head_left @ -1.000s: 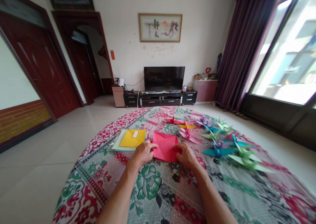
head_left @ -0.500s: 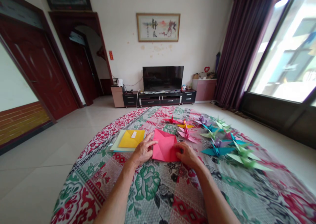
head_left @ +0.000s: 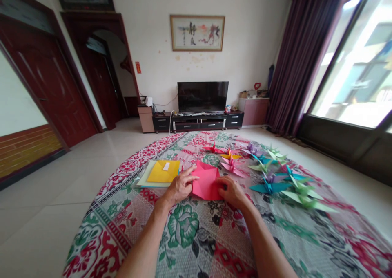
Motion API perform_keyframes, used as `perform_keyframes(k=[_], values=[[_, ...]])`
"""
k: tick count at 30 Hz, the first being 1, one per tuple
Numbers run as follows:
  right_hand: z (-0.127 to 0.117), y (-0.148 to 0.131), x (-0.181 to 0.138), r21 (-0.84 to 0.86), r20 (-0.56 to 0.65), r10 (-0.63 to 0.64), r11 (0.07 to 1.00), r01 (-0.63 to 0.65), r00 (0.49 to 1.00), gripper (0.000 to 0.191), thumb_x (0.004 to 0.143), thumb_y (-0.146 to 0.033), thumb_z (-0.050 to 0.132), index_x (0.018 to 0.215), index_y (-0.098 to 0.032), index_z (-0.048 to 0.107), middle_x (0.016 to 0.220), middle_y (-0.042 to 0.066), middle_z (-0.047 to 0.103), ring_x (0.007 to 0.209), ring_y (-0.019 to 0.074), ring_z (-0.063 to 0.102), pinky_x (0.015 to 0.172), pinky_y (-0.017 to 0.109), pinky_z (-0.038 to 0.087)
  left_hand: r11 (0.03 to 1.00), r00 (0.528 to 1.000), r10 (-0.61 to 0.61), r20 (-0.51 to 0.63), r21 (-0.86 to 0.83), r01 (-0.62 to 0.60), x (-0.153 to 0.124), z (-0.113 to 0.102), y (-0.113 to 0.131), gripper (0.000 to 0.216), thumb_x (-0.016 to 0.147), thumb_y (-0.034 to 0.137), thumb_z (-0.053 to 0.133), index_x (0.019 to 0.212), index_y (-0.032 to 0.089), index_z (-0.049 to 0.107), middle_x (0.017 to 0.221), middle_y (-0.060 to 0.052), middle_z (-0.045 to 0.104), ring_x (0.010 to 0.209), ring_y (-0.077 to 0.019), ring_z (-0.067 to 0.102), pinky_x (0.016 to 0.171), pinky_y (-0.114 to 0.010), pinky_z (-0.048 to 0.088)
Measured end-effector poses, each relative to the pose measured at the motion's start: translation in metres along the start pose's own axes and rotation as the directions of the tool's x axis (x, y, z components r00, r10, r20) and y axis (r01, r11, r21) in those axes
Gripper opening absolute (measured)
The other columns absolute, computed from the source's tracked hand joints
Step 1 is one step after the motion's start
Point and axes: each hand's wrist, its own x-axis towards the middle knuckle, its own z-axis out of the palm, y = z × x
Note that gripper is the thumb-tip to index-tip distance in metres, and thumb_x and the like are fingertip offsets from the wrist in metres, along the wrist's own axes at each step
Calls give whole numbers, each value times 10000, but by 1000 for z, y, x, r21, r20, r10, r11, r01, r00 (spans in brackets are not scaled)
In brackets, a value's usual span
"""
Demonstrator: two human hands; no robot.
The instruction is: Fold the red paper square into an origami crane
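Observation:
A creased sheet of pink origami paper lies between my hands on the tablecloth, its edges slightly raised. My left hand grips its left edge, with thumb below and fingers bent along the side. At the right edge, my right hand pinches the paper between thumb and curled fingers. To the left of my left hand rests a stack of coloured paper, a yellow sheet with a small white tag on top of it. Folded paper cranes stand to the right, among them a blue crane and a pink crane.
A floral tablecloth covers the round table. More cranes, such as a light green crane and a red crane, spread over its right and far side. Beyond the table stands a low cabinet with a television.
My left hand has shifted slightly to the right, and the paper's left edge has moved inward with it. My right hand stays in nearly the same place.

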Motion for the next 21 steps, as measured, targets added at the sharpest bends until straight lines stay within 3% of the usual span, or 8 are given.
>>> perform_keyframes(k=[7, 13, 21], values=[[0, -2, -1, 2, 9, 13, 1000, -13, 1000, 345, 612, -91, 491, 893, -156, 682, 965, 71, 654, 897, 185, 588, 852, 296, 434, 999, 1000, -25, 16, -23, 26, -1, 5, -1, 484, 669, -8, 398, 998, 199, 686, 1301, -23, 517, 1195, -147, 480, 1042, -291, 362], [4, 0, -1, 53, 12, -41, 998, 40, 999, 427, 595, -33, 450, 911, -188, 693, 1019, 65, 643, 957, 183, 573, 901, 314, 411, 991, 991, -29, 133, -122, 46, 1, 11, 2, 402, 640, 18, 436, 860, 193, 724, 1051, -10, 679, 995, -128, 611, 957, -239, 429], [7, -6, -2, -56, 104, -7, 998, 13, 995, 438, 645, -45, 433, 870, -290, 718, 1092, 17, 611, 1037, 194, 535, 945, 371, 364, 982, 978, -136, 158, -112, 155, -2, 6, 0, 305, 689, 115, 456, 833, 177, 718, 842, -1, 710, 796, -135, 623, 781, -211, 458]])
